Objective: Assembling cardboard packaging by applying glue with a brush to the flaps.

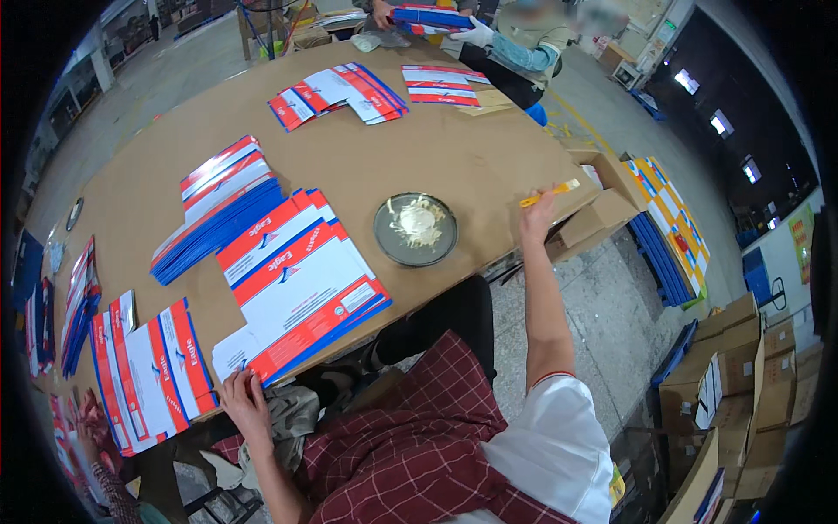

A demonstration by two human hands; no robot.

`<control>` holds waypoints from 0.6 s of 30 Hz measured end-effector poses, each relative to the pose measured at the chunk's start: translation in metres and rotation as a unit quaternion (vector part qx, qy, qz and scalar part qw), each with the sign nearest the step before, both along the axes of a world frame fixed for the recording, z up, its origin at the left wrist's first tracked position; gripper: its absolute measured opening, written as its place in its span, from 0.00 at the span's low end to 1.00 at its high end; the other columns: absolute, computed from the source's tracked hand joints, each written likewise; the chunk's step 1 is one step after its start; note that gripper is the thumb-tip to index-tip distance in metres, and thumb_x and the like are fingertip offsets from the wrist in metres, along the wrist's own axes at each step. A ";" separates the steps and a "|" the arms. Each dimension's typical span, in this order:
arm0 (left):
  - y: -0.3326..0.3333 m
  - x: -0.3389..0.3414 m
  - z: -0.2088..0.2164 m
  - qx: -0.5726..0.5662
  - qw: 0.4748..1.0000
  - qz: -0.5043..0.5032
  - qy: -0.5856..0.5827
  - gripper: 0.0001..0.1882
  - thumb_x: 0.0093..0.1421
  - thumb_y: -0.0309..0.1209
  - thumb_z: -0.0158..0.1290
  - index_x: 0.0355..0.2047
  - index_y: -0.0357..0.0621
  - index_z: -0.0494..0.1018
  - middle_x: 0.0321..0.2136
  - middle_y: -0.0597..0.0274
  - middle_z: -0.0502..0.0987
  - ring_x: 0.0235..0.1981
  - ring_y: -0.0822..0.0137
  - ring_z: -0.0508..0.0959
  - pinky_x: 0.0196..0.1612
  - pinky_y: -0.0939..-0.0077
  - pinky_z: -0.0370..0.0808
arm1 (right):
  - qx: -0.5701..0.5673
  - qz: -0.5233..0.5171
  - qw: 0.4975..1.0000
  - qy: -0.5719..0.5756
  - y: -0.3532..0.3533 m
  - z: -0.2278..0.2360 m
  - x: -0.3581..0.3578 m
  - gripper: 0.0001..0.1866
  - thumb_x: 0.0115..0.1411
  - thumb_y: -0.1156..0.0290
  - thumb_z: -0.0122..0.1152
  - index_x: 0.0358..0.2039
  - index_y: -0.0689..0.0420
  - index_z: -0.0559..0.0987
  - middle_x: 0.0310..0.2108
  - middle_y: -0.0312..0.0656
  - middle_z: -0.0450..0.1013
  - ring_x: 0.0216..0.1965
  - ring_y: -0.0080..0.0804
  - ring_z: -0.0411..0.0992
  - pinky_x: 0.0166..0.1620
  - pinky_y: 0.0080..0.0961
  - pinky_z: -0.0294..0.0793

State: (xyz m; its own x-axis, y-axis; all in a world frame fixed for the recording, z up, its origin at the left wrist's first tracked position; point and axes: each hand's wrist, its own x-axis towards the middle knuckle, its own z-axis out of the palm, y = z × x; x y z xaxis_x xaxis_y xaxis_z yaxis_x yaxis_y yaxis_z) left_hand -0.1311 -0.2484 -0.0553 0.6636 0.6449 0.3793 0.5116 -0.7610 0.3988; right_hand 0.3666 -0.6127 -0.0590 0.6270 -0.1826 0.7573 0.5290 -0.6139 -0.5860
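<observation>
My right hand, held out over the table's right edge, closes round the yellow handle of a flat brush with pale bristles. At the near edge, the curled fingers of my left hand grip the lower left corner of a red, white and blue carton blank, which lies on a fanned stack of the same blanks. Between the hands stands a round dark dish holding a cream-coloured paste, some of it smeared on the dish.
More stacked blanks lie behind and to the left, others at the far side. Across the table a person with a white glove holds blanks. Another person's hand is at lower left. An open carton stands by the right edge.
</observation>
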 end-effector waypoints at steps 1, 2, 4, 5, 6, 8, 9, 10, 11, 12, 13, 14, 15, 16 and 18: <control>0.001 -0.001 -0.001 -0.008 1.000 0.001 -0.005 0.10 0.57 0.32 0.49 0.35 0.39 0.70 0.37 0.54 0.71 0.44 0.56 0.68 0.47 0.63 0.61 | -0.002 0.000 1.000 -0.002 -0.018 -0.004 0.008 0.15 0.61 0.66 0.44 0.45 0.61 0.63 0.33 0.41 0.63 0.34 0.31 0.65 0.37 0.25 0.68; 0.001 -0.001 -0.001 -0.009 1.000 0.000 -0.007 0.10 0.57 0.32 0.49 0.35 0.39 0.70 0.37 0.54 0.71 0.44 0.56 0.68 0.47 0.63 0.61 | -0.149 -0.087 0.984 -0.041 -0.034 -0.008 0.013 0.15 0.57 0.69 0.47 0.43 0.61 0.63 0.36 0.45 0.64 0.37 0.38 0.66 0.38 0.31 0.69; 0.001 -0.002 0.000 -0.019 1.000 0.005 -0.006 0.10 0.57 0.32 0.49 0.35 0.38 0.70 0.37 0.53 0.70 0.44 0.56 0.68 0.48 0.62 0.60 | -0.266 -0.146 0.953 -0.014 -0.040 -0.017 0.014 0.16 0.47 0.76 0.51 0.38 0.61 0.62 0.41 0.54 0.64 0.43 0.53 0.65 0.40 0.46 0.67; 0.001 -0.002 0.000 -0.019 1.000 0.008 -0.007 0.10 0.57 0.32 0.49 0.35 0.38 0.70 0.37 0.53 0.70 0.44 0.56 0.68 0.48 0.62 0.60 | -0.266 -0.144 0.953 -0.015 -0.044 -0.021 0.014 0.16 0.47 0.76 0.51 0.38 0.61 0.62 0.41 0.54 0.64 0.43 0.53 0.65 0.40 0.46 0.67; 0.002 -0.002 0.001 -0.026 1.000 0.002 -0.004 0.11 0.57 0.33 0.49 0.36 0.38 0.70 0.38 0.53 0.70 0.44 0.56 0.68 0.48 0.63 0.60 | -0.254 -0.136 0.957 0.035 -0.048 -0.022 0.014 0.16 0.47 0.75 0.50 0.38 0.60 0.62 0.41 0.53 0.64 0.42 0.53 0.65 0.39 0.46 0.67; 0.001 -0.001 0.002 -0.032 0.999 -0.002 -0.002 0.11 0.57 0.33 0.49 0.36 0.38 0.70 0.38 0.53 0.70 0.44 0.56 0.68 0.48 0.63 0.60 | -0.227 -0.111 0.965 0.070 -0.052 -0.021 0.017 0.15 0.49 0.74 0.50 0.38 0.59 0.61 0.40 0.53 0.64 0.41 0.53 0.66 0.38 0.46 0.67; 0.001 -0.001 0.003 -0.053 0.999 -0.002 -0.003 0.11 0.57 0.33 0.49 0.36 0.38 0.70 0.38 0.53 0.70 0.45 0.56 0.68 0.49 0.63 0.60 | -0.226 -0.111 0.965 0.071 -0.054 -0.021 0.017 0.15 0.49 0.74 0.50 0.38 0.59 0.61 0.40 0.53 0.64 0.41 0.53 0.66 0.38 0.46 0.67; 0.001 -0.002 0.003 -0.075 0.997 -0.003 -0.003 0.12 0.57 0.33 0.49 0.36 0.38 0.70 0.39 0.54 0.70 0.45 0.56 0.67 0.49 0.63 0.60 | -0.217 -0.116 0.964 0.102 -0.054 -0.021 0.017 0.15 0.49 0.75 0.50 0.38 0.59 0.61 0.40 0.54 0.64 0.41 0.53 0.66 0.39 0.46 0.67; 0.001 -0.003 0.003 -0.074 0.997 -0.005 -0.001 0.12 0.57 0.33 0.49 0.36 0.38 0.70 0.39 0.54 0.70 0.45 0.56 0.67 0.49 0.63 0.60 | -0.206 -0.121 0.962 0.133 -0.055 -0.022 0.017 0.14 0.50 0.75 0.50 0.38 0.59 0.61 0.40 0.55 0.64 0.42 0.54 0.66 0.39 0.47 0.67; 0.002 -0.003 0.002 -0.076 0.997 -0.003 0.000 0.12 0.57 0.33 0.49 0.36 0.38 0.70 0.39 0.54 0.70 0.45 0.57 0.67 0.49 0.63 0.59 | -0.206 -0.123 0.962 0.134 -0.053 -0.018 0.017 0.14 0.50 0.75 0.50 0.38 0.59 0.61 0.40 0.55 0.64 0.42 0.54 0.66 0.39 0.47 0.67; 0.003 -0.003 0.002 -0.078 0.997 -0.002 0.000 0.12 0.57 0.33 0.49 0.36 0.38 0.70 0.40 0.54 0.70 0.45 0.57 0.67 0.50 0.63 0.59 | -0.163 -0.116 0.971 0.130 -0.051 -0.014 0.018 0.14 0.51 0.75 0.50 0.38 0.59 0.61 0.40 0.55 0.64 0.42 0.54 0.65 0.40 0.48 0.67; 0.004 -0.002 0.003 -0.078 0.997 -0.004 0.001 0.12 0.57 0.33 0.49 0.36 0.38 0.70 0.40 0.54 0.70 0.45 0.57 0.67 0.50 0.63 0.59 | -0.121 -0.110 0.979 0.125 -0.049 -0.011 0.016 0.14 0.53 0.74 0.50 0.39 0.60 0.61 0.40 0.55 0.64 0.43 0.53 0.65 0.40 0.49 0.66; 0.003 0.001 0.007 -0.038 0.999 -0.007 0.008 0.10 0.57 0.33 0.49 0.34 0.38 0.70 0.37 0.54 0.70 0.43 0.56 0.69 0.47 0.63 0.61 | -0.120 -0.113 0.978 0.125 -0.043 -0.005 0.009 0.14 0.53 0.74 0.50 0.39 0.60 0.61 0.40 0.55 0.64 0.43 0.53 0.65 0.40 0.49 0.66; 0.002 0.003 0.010 0.003 1.000 -0.007 0.016 0.10 0.57 0.33 0.50 0.31 0.37 0.70 0.35 0.54 0.71 0.40 0.55 0.70 0.44 0.63 0.63 | -0.144 -0.110 0.983 0.006 -0.031 0.003 -0.002 0.12 0.56 0.70 0.47 0.39 0.59 0.60 0.41 0.53 0.64 0.45 0.51 0.65 0.43 0.47 0.66; 0.008 0.004 0.010 0.003 0.999 0.016 0.052 0.10 0.56 0.33 0.49 0.31 0.38 0.70 0.34 0.55 0.71 0.40 0.56 0.69 0.45 0.62 0.62 | 0.119 0.049 0.991 0.044 0.013 0.039 -0.050 0.13 0.60 0.67 0.45 0.43 0.58 0.60 0.46 0.50 0.62 0.45 0.40 0.65 0.43 0.33 0.67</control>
